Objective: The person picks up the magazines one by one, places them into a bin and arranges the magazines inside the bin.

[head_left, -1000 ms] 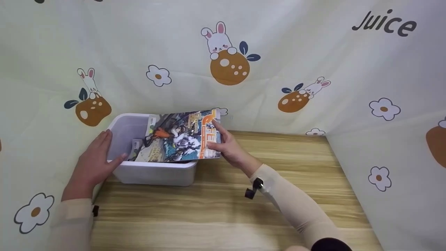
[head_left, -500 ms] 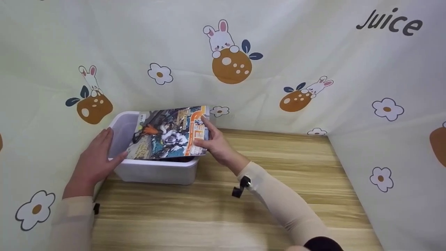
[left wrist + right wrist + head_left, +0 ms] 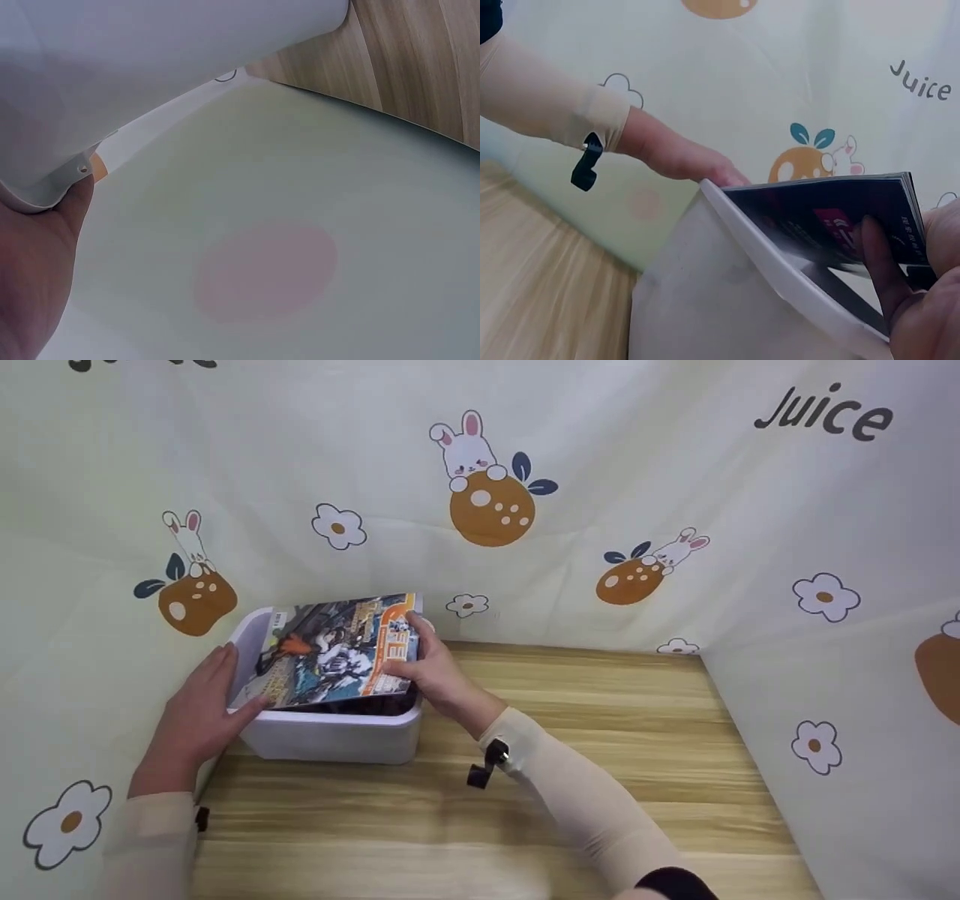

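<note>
A magazine (image 3: 330,652) with an illustrated cover and an orange strip lies slanted over the white plastic bin (image 3: 330,739), its right end raised. My right hand (image 3: 442,679) grips that right end, thumb on the cover and the other fingers underneath. In the right wrist view the magazine's dark underside (image 3: 802,217) shows, with fingers (image 3: 881,262) against it. My left hand (image 3: 199,712) holds the bin's left front corner, its thumb over the rim near the magazine's lower left corner. From the left wrist, the hand (image 3: 37,262) appears against the rim. Most of the bin's inside is hidden.
The bin stands on a wood-grain tabletop (image 3: 570,780), close to the back and left sides. A pale cloth (image 3: 570,555) printed with rabbits, oranges and flowers surrounds the table. Dark contents (image 3: 375,705) show under the magazine, too covered to identify.
My right hand has moved left with the magazine, which now covers more of the bin's opening. My left hand stays at the bin's corner.
</note>
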`<state>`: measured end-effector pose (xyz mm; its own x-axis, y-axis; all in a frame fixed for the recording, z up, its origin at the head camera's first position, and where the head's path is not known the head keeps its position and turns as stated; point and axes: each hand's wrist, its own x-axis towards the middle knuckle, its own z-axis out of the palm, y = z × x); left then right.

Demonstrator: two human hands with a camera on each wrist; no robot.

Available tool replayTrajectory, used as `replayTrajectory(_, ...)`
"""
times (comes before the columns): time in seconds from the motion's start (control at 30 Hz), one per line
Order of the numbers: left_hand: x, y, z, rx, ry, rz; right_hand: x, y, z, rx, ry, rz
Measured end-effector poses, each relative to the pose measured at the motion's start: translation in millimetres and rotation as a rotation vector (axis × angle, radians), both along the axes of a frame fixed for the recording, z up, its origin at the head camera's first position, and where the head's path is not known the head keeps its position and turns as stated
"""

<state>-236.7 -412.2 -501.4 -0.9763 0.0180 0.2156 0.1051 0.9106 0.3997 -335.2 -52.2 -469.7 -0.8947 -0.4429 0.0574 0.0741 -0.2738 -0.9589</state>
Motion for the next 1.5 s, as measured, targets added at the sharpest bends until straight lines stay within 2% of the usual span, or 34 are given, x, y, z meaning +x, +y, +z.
replayTrajectory(0.13,-0.2,-0.5,-1.7,-0.001,-0.003,0.003,4.4,-9.9,1.3,-0.015,-0.022,-0.009)
replayTrajectory(0.27,2.7,-2.3,-4.6,-0.006,-0.011,0.017,9.4,-18.1,1.4,0.016,-0.036,-0.023)
replayTrajectory(0.57,1.7,-3.4,-4.6,-0.008,-0.001,0.000,11.2,-22.8,3.5,0.210,0.046,-0.073)
replayTrajectory(0.7,1.5,-4.0,-4.6,-0.012,-0.014,0.002,10.7,-24.9,4.5,0.265,0.060,-0.083)
replayTrajectory(1.0,-2.6,-3.8,0.1,-0.002,0.013,-0.012,4.9,-30.7,6.8,0.217,0.024,-0.073)
replayTrajectory(1.2,2.1,-2.6,-1.0,0.000,-0.003,0.000,5.5,-31.4,5.6,0.234,0.015,-0.051)
replayTrajectory(1.5,1.0,-2.1,-3.3,0.000,-0.018,0.010,8.9,-31.4,7.6,0.305,0.029,-0.049)
